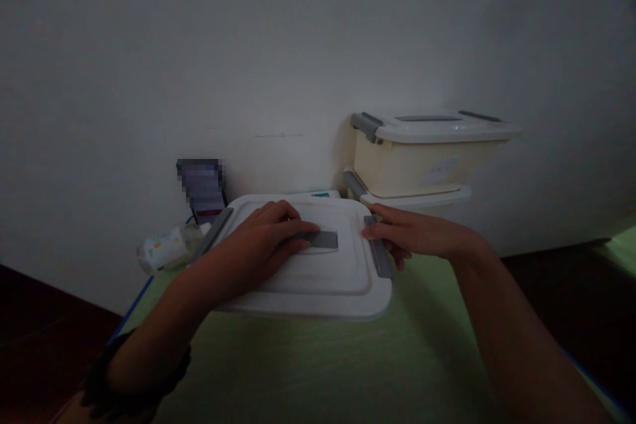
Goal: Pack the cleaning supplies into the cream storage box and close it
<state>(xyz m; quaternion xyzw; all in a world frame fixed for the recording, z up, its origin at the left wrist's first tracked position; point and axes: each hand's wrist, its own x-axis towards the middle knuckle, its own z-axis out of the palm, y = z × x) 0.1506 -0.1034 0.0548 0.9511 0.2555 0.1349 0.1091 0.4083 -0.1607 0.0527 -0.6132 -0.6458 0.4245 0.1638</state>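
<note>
A white plastic box with its lid on sits on the green table before me. My left hand lies flat on the lid, fingers stretched over the grey handle in the lid's middle. My right hand is at the box's right side, thumb and fingers closed round the grey side latch. The left grey latch is free.
Two cream boxes with white lids and grey latches are stacked against the wall at the back right. A white wrapped pack and a dark small object lie behind the box at left. Dark floor lies either side of the table.
</note>
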